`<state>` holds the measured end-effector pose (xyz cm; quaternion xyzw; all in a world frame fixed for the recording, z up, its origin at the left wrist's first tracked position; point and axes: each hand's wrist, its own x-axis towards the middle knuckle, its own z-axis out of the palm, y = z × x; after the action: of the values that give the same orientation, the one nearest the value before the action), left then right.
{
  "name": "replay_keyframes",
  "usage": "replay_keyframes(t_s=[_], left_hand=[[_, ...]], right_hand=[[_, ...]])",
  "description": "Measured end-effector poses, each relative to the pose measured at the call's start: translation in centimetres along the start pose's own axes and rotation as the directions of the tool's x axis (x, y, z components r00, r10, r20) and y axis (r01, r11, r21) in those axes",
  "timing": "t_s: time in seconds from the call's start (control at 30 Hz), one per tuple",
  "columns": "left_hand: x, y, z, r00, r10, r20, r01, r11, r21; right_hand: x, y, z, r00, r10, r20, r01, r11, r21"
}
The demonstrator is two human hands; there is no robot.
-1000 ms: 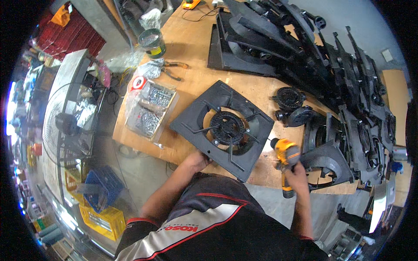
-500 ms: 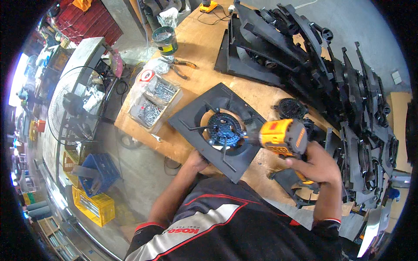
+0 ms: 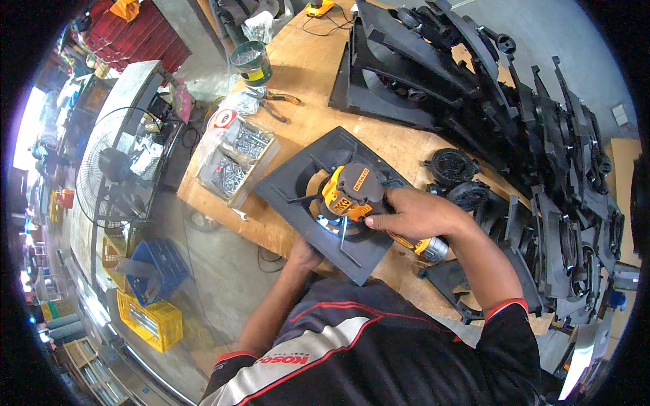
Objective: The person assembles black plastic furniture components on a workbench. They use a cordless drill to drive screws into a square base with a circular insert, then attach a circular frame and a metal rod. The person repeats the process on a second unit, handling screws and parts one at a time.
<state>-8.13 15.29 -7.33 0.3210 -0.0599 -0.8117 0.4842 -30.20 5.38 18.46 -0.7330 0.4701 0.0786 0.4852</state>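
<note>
My right hand [image 3: 413,213] is closed round the handle of a yellow and black cordless drill [image 3: 352,189]. The drill stands over the middle of a black square stove frame [image 3: 362,250], its lamp lighting the centre; body and hand hide the bit and most of the round burner part there. Radiating bars show on the frame, which lies at a slant on the wooden table with a corner toward me. At its near left edge my left hand [image 3: 306,254] grips the frame from beneath, fingers mostly hidden.
Left of the frame is a divided box of screws [image 3: 237,159], with pliers [image 3: 281,105] and a dark tub [image 3: 251,64] beyond. Round black burner parts [image 3: 453,166] lie to the right. Stacked black frames [image 3: 433,95] crowd the right side. A fan [image 3: 112,164] stands left.
The drill has moved left with my right hand, from beside the frame's right edge to over its centre. My left hand keeps its place at the frame's near edge.
</note>
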Motion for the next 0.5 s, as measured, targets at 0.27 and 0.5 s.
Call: replay_keyframes(t_s=[0.27, 0.5], left_hand=[[0.0, -0.6, -2.2, 0.998, -0.04, 0.039, 0.037, 0.996, 0.078], [0.5, -0.9, -2.4, 0.994, -0.093, -0.053, 0.089, 0.993, -0.074]], right_hand=[[2.4, 1.7, -0.5, 0.999, -0.003, 0.046, 0.009, 0.992, -0.122], [4.0, 0.0, -2.2, 0.971, -0.2, 0.13, 0.23, 0.928, -0.293]])
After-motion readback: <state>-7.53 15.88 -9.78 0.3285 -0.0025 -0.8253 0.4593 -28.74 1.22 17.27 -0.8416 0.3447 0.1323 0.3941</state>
